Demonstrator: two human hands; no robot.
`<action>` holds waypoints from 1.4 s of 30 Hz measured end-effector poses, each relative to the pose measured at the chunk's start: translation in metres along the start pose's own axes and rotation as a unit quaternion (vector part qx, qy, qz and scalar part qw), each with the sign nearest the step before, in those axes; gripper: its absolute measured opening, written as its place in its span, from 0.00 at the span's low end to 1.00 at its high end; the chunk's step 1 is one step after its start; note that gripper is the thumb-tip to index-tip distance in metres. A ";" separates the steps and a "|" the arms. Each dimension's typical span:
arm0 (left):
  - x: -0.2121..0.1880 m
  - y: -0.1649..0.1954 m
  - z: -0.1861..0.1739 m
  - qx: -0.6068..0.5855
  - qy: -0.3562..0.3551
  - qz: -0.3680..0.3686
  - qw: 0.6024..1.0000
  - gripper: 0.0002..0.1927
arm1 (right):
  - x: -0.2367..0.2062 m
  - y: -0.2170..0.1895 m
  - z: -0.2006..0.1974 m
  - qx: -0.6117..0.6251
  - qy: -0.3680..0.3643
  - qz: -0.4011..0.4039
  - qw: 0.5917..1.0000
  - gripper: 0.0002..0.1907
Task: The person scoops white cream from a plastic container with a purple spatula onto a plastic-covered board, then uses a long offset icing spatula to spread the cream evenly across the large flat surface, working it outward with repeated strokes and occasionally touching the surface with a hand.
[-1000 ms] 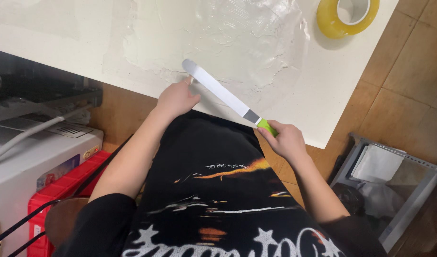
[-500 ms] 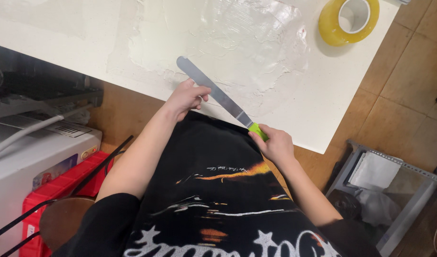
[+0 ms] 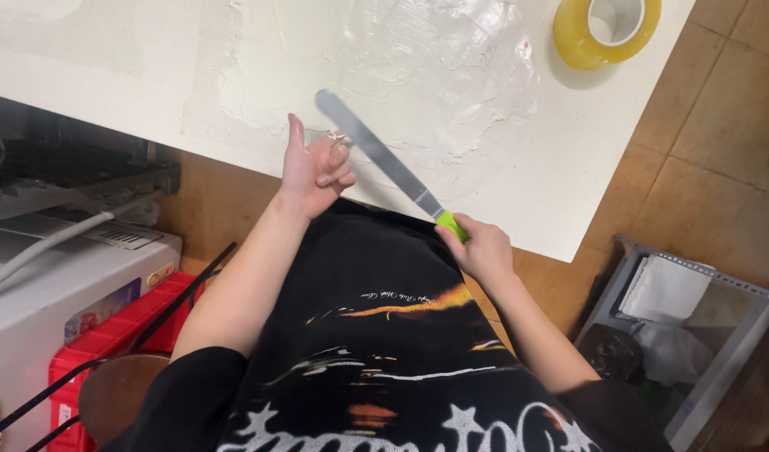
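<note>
My right hand (image 3: 483, 248) grips the green handle of a long metal palette knife (image 3: 376, 154), whose blade points up and left over a white board (image 3: 560, 192). The board's middle carries a glossy, rough patch of spread white paste (image 3: 384, 59). My left hand (image 3: 314, 167) hovers at the board's near edge, just left of the blade, fingers half curled and holding nothing. The index finger points up and a thin ring sits by the blade. I wear a black printed shirt (image 3: 384, 335).
A yellow roll of tape (image 3: 606, 29) lies on the board's far right corner. Left of me are a white box (image 3: 58, 276), a red crate (image 3: 100, 360) and dark cables. A metal wire bin (image 3: 694, 335) stands on the brown tile floor at the right.
My left hand has lifted off the board's edge and turned with its index finger up. The knife blade has swung slightly higher and the view has shifted.
</note>
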State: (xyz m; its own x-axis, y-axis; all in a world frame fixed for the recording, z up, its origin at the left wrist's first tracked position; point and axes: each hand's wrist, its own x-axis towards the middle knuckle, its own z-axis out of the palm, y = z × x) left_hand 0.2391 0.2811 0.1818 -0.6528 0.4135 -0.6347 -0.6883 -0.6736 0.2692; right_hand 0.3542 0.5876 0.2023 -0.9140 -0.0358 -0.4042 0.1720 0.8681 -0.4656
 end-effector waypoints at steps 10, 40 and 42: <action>0.011 -0.013 -0.008 0.198 0.047 0.002 0.979 0.35 | -0.010 0.001 0.000 0.051 0.001 -0.006 0.999 0.21; -0.038 0.051 -0.086 0.804 0.139 0.340 0.469 0.24 | -0.048 0.053 0.073 0.274 0.059 0.131 0.951 0.18; -0.040 0.074 -0.113 0.788 0.148 0.378 0.463 0.24 | -0.059 0.041 0.100 0.290 0.070 0.154 0.942 0.19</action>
State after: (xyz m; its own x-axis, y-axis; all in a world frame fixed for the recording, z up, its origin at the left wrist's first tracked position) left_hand 0.2506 0.1453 0.1452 -0.9841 0.1662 0.0628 0.1735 0.8224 0.5418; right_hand 0.4518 0.5759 0.1280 -0.8203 0.2750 -0.5016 0.5719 0.4077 -0.7118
